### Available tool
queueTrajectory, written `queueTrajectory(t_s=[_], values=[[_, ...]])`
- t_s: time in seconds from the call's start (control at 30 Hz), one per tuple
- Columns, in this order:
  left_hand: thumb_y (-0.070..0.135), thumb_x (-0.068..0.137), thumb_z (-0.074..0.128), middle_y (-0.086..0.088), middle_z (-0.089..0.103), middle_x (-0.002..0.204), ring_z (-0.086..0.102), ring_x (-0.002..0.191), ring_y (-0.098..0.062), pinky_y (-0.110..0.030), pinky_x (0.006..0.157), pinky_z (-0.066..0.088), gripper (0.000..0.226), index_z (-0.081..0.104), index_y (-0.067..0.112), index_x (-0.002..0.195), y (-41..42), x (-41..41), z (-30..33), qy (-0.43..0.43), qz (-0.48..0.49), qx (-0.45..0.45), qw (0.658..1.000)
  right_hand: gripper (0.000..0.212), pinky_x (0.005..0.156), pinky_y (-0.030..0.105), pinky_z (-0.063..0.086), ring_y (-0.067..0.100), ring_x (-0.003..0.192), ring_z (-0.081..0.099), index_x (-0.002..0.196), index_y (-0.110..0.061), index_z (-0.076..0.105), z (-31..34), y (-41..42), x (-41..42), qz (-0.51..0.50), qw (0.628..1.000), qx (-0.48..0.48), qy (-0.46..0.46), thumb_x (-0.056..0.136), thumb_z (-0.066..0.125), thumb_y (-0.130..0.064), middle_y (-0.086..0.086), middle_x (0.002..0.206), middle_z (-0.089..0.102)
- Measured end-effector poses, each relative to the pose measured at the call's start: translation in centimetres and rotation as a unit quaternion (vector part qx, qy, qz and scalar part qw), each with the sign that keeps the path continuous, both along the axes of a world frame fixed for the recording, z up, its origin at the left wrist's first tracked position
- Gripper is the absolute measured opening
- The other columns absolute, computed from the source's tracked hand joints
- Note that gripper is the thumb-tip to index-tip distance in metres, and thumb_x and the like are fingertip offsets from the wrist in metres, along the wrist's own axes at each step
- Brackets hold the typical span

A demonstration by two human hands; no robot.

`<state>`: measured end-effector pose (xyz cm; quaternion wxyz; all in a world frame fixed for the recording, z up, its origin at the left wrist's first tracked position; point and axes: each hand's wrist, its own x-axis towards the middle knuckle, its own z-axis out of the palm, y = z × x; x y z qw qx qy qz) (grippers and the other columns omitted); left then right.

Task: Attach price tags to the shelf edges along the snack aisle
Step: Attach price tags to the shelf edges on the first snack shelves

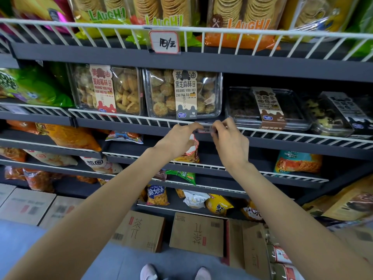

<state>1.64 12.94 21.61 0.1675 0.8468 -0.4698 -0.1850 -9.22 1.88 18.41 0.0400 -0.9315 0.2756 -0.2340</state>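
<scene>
Head view, near to far, all placed against the wire shelf rail [153,120] that runs under the cookie boxes. Nearest, well below the rail: two shoe tips [149,272] on the blue floor, then cardboard cartons [196,233] stacked at the foot of the shelving. Both bare forearms reach up to the rail. Left hand [175,141] is just below the rail, fingers curled, pinching the left end of a small clip-on price tag [204,130]; a spare red-edged tag [193,145] seems tucked in the same palm, partly hidden. Right hand [230,139] is just right of it, fingers bent and pinching the tag's right end. Tag sits right at the rail, touching or nearly so; cannot tell if it is hooked on. Just above the rail stands the clear sesame cookie box [182,93], with more boxes either side. One shelf up, a written tag [164,41] already hangs on the upper rail.

Step in hand, by my read: seating this tag on the rail below the sesame box. Next move likely needs a level press onto the wire until the clip catches, then release with both hands and check it hangs straight.
</scene>
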Motion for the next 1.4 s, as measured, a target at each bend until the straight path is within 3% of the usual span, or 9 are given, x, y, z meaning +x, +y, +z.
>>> queueTrajectory(t_s=[0.1,0.23,0.4,0.5,0.6,0.77,0.9,1.27,1.4], values=[[0.017,0.093,0.054,-0.014,0.058,0.117,0.043,0.099,-0.025,-0.032,0.088,0.035,0.047,0.039,0.026,0.137,0.2,0.2,-0.2,0.017,0.014,-0.018,1.000,0.014,0.043,0.024,0.029,0.027,0.057,0.057,0.087,-0.009,0.062,0.1,-0.2,0.9,-0.014,0.999,-0.032,0.031,0.078,0.070,-0.005,0.010,0.091,0.056],[0.016,0.094,0.052,-0.008,0.052,0.135,0.037,0.123,-0.029,-0.030,0.096,0.030,0.047,0.039,0.028,0.137,0.4,0.5,-0.5,0.016,0.033,-0.035,0.999,0.023,0.041,0.021,0.025,0.024,0.050,0.056,0.077,-0.009,0.065,0.4,-0.1,1.4,-0.020,0.998,-0.052,0.038,0.063,0.079,0.003,0.009,0.084,0.058],[0.014,0.096,0.048,-0.019,0.056,0.115,0.050,0.109,-0.038,-0.038,0.087,0.042,0.047,0.037,0.026,0.139,0.1,0.3,-0.4,-0.033,0.022,-0.010,0.999,0.030,0.040,0.017,0.022,0.024,0.042,0.053,0.066,-0.007,0.066,0.4,0.2,1.3,-0.022,0.998,-0.064,0.011,0.047,0.083,0.008,0.009,0.076,0.060],[0.014,0.096,0.047,-0.014,0.048,0.086,0.057,0.088,-0.041,-0.043,0.075,0.047,0.046,0.035,0.029,0.138,0.0,0.0,-0.6,-0.091,0.018,0.003,0.996,0.030,0.040,0.017,0.022,0.023,0.043,0.055,0.067,-0.009,0.068,0.2,0.1,1.4,-0.026,0.998,-0.064,0.009,0.047,0.085,0.006,0.007,0.078,0.061],[0.008,0.096,0.046,-0.007,0.043,0.074,0.056,0.078,-0.034,-0.045,0.072,0.049,0.059,0.023,0.034,0.144,-0.1,-0.5,-1.0,-0.143,-0.004,0.001,0.990,0.028,0.041,0.016,0.022,0.022,0.046,0.056,0.066,-0.010,0.068,0.0,-0.1,1.5,-0.035,0.997,-0.070,-0.002,0.048,0.086,0.001,0.006,0.077,0.061],[-0.013,0.084,0.044,-0.008,0.053,0.087,0.059,0.089,-0.033,-0.041,0.082,0.047,0.089,-0.001,0.025,0.150,0.0,-0.9,-1.0,-0.243,-0.054,0.047,0.967,0.020,0.042,0.018,0.026,0.024,0.061,0.061,0.067,-0.010,0.067,-0.9,-0.3,1.6,-0.050,0.996,-0.056,-0.056,0.057,0.084,-0.003,0.006,0.077,0.060],[-0.008,0.089,0.035,-0.015,0.057,0.117,0.055,0.108,-0.033,-0.039,0.092,0.040,0.075,-0.002,0.014,0.150,0.4,-1.1,-1.3,-0.351,-0.110,0.060,0.928,0.013,0.042,0.020,0.028,0.023,0.065,0.060,0.066,-0.010,0.066,-1.5,-0.1,1.7,-0.061,0.992,-0.022,-0.106,0.068,0.079,-0.011,0.004,0.077,0.060],[-0.006,0.092,0.036,-0.015,0.059,0.109,0.058,0.102,-0.033,-0.039,0.089,0.043,0.077,-0.007,0.021,0.149,0.8,-0.7,-2.9,-0.353,-0.071,0.079,0.929,0.021,0.037,0.018,0.025,0.017,0.049,0.055,0.057,-0.013,0.064,-0.9,-0.8,1.5,-0.041,0.992,-0.100,-0.066,0.058,0.085,-0.009,0.001,0.069,0.057],[-0.009,0.088,0.041,-0.012,0.059,0.104,0.059,0.097,-0.032,-0.038,0.085,0.044,0.083,-0.004,0.022,0.150,0.9,-0.6,-2.4,-0.326,-0.070,0.071,0.940,0.027,0.039,0.023,0.036,0.022,0.068,0.061,0.083,-0.009,0.065,-0.2,-1.4,1.4,-0.029,0.995,-0.082,-0.055,0.063,0.083,-0.014,0.010,0.086,0.059]])
